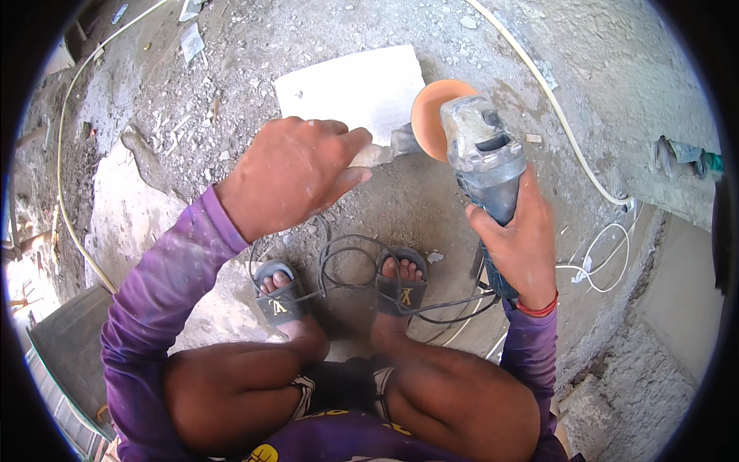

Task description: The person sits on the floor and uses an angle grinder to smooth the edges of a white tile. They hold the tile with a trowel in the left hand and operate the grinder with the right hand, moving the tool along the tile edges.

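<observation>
My right hand (pixel 517 239) is wrapped round the dark body of an angle grinder (pixel 485 146). Its metal head is scuffed, and an orange disc (pixel 433 115) faces left. Closed round a short pale piece (pixel 373 156), my left hand (pixel 296 173) is opposite the disc. The piece has a dark grey end (pixel 404 140) right beside the disc's edge; whether they touch I cannot tell. What the piece is does not show. Beyond my hands a white flat slab (pixel 350 88) lies on the ground.
A black cord (pixel 346 285) loops over the ground around my sandalled feet (pixel 400 277). Cream hoses (pixel 531 69) run at right and left. Rubble (pixel 208 100) is scattered at far left. A rough concrete wall (pixel 631 85) bounds the right; a dark green container (pixel 73 346) stands near left.
</observation>
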The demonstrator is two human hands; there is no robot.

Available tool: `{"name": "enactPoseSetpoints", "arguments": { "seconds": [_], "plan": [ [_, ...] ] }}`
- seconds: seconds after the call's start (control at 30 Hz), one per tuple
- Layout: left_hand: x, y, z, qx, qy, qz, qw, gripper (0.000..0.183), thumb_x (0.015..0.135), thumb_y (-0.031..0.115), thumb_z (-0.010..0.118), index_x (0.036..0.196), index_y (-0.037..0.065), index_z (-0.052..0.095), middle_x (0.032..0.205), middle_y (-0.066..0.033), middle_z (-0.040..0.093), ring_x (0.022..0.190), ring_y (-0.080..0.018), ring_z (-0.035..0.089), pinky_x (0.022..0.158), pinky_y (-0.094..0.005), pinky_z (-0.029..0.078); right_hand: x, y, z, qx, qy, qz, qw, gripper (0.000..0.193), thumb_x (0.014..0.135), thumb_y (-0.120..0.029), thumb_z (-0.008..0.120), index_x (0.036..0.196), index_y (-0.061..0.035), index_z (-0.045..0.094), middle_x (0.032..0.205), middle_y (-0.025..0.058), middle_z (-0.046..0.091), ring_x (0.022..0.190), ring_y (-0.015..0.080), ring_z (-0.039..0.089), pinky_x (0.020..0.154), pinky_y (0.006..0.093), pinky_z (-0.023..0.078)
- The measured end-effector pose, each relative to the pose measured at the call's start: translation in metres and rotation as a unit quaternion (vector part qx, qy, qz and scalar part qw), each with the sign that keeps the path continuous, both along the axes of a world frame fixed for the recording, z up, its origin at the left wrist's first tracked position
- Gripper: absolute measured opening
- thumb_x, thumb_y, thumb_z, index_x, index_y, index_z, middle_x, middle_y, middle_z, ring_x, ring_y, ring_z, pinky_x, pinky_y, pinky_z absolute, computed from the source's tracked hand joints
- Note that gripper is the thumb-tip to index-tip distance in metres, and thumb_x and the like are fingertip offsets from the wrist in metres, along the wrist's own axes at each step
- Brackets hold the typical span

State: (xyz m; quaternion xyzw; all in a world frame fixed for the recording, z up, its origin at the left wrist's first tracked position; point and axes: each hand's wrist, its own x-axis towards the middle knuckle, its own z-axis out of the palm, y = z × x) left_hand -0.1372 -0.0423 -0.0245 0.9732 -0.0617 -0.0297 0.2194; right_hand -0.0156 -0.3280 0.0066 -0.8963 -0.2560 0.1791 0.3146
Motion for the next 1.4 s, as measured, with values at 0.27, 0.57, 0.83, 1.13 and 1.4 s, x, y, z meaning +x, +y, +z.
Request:
{"name": "enactPoseSetpoints", "arguments": {
  "seconds": [0.27, 0.57, 0.83, 1.13, 1.4],
  "plan": [
    [0.004, -0.007, 0.008, 0.105, -0.017, 0.001, 0.994, 0.026, 0.102, 0.026, 0.074, 0.116, 0.006, 0.065, 0.093, -0.0094, 0.071, 0.082, -0.0279, 0.079, 0.064, -0.0418, 0.063, 0.005, 0.004, 0.001, 0.004, 0.003, -0.001, 1.000, 0.055, 0.086, -0.013, 0.079, 0.134, 0.0035, 0.058, 0.108, 0.0290, 0.077, 0.100, 0.0517, 0.077, 0.087, 0.0519, 0.059],
    [0.004, -0.006, 0.003, 0.124, -0.043, -0.004, 0.991, 0.024, 0.102, 0.021, 0.072, 0.118, 0.004, 0.064, 0.092, -0.0084, 0.069, 0.079, -0.0250, 0.078, 0.062, -0.0392, 0.062, 0.008, -0.006, -0.001, 0.004, 0.046, -0.035, 0.998, 0.066, 0.087, -0.008, 0.080, 0.148, 0.0030, 0.057, 0.122, 0.0202, 0.077, 0.107, 0.0306, 0.076, 0.099, 0.0430, 0.056],
    [0.003, -0.004, 0.000, 0.137, -0.052, -0.004, 0.989, 0.029, 0.102, 0.021, 0.072, 0.123, 0.003, 0.064, 0.093, -0.0072, 0.069, 0.080, -0.0232, 0.078, 0.063, -0.0378, 0.063, 0.010, -0.009, 0.000, -0.016, 0.066, -0.045, 0.997, 0.067, 0.088, -0.007, 0.079, 0.150, 0.0017, 0.057, 0.127, 0.0184, 0.074, 0.113, 0.0282, 0.073, 0.103, 0.0417, 0.054],
    [0.005, -0.007, 0.001, 0.156, -0.072, -0.020, 0.985, 0.032, 0.093, 0.011, 0.071, 0.123, 0.002, 0.064, 0.092, -0.0070, 0.068, 0.078, -0.0221, 0.077, 0.065, -0.0367, 0.064, 0.010, -0.004, 0.001, 0.003, 0.033, -0.026, 0.999, 0.059, 0.087, -0.011, 0.081, 0.140, 0.0031, 0.059, 0.116, 0.0243, 0.076, 0.105, 0.0417, 0.076, 0.094, 0.0465, 0.057],
    [0.003, -0.006, 0.001, 0.161, -0.073, -0.017, 0.984, 0.034, 0.092, 0.010, 0.071, 0.124, 0.001, 0.064, 0.091, -0.0067, 0.068, 0.078, -0.0213, 0.076, 0.065, -0.0364, 0.063, 0.010, -0.005, -0.003, 0.026, 0.031, -0.030, 0.999, 0.056, 0.086, -0.013, 0.082, 0.135, 0.0035, 0.060, 0.111, 0.0268, 0.077, 0.101, 0.0469, 0.078, 0.090, 0.0481, 0.059]
  ]
}}
